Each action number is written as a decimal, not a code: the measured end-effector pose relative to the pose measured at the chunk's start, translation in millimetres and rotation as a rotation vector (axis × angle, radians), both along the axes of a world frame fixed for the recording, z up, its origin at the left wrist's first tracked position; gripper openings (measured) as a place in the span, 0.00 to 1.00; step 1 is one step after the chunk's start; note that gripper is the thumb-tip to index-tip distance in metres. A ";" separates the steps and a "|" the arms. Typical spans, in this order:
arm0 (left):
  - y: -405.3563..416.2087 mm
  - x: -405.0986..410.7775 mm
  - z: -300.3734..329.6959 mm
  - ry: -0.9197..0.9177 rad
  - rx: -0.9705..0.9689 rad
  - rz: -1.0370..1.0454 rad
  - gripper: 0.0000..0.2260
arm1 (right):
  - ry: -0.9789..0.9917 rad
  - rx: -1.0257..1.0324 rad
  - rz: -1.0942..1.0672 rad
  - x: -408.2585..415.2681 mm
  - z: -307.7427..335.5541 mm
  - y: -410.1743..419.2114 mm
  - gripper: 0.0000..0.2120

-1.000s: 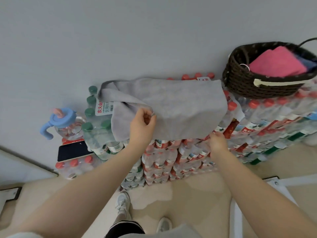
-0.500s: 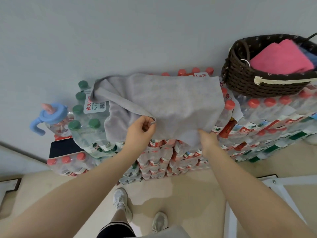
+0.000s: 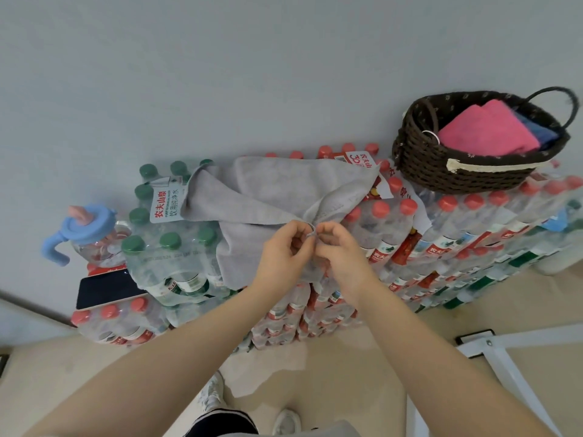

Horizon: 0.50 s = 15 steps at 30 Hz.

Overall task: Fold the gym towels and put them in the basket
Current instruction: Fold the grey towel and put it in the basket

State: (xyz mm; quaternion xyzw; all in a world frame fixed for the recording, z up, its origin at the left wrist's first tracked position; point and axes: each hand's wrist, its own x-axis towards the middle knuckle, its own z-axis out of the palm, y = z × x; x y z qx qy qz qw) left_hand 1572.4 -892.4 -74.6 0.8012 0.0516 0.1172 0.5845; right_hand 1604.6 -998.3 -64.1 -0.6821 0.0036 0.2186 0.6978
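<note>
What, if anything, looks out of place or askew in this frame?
The folding surface is odd: the grey towel lies rumpled over stacked packs of water bottles, not a table. The basket sits on the same uneven bottle tops. A phone rests on a lower pack. Nothing looks spilled or damaged.

The blue towel [image 3: 541, 132] at upper right is mostly hidden beneath the pink towel [image 3: 487, 132]; the lower frame edge crops both shoes [image 3: 210, 395].

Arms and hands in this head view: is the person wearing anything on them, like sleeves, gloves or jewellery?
Nothing shows on them. Both forearms are bare right down to the bottom of the picture, so no sleeves are in view. The left hand and right hand have no gloves, and no rings, watch or bracelet can be seen.
</note>
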 end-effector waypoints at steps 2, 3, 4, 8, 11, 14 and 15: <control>-1.0 1.5 2.8 -0.001 -0.033 0.000 0.05 | 0.115 0.158 -0.077 -0.6 1.3 0.0 0.11; -0.8 1.8 3.3 0.001 -0.028 -0.009 0.05 | 0.156 0.213 -0.132 -0.6 2.2 -1.6 0.11; 0.2 1.9 2.6 0.008 -0.021 -0.017 0.04 | 0.170 0.214 -0.169 0.3 2.3 -3.3 0.11; 4.6 0.3 -5.2 0.076 -0.054 0.023 0.04 | -0.024 -0.169 -0.189 1.0 -8.4 -8.0 0.08; 8.3 0.0 -8.5 0.128 -0.083 0.101 0.06 | -0.173 -0.383 -0.201 2.3 -20.6 -1.7 0.08; 14.4 -0.6 -9.2 0.156 -0.096 0.131 0.08 | -0.109 -0.413 -0.258 7.9 -34.4 8.9 0.13; 16.5 -1.3 -9.7 0.164 -0.090 0.128 0.08 | -0.051 -0.375 -0.257 8.5 -37.1 12.5 0.08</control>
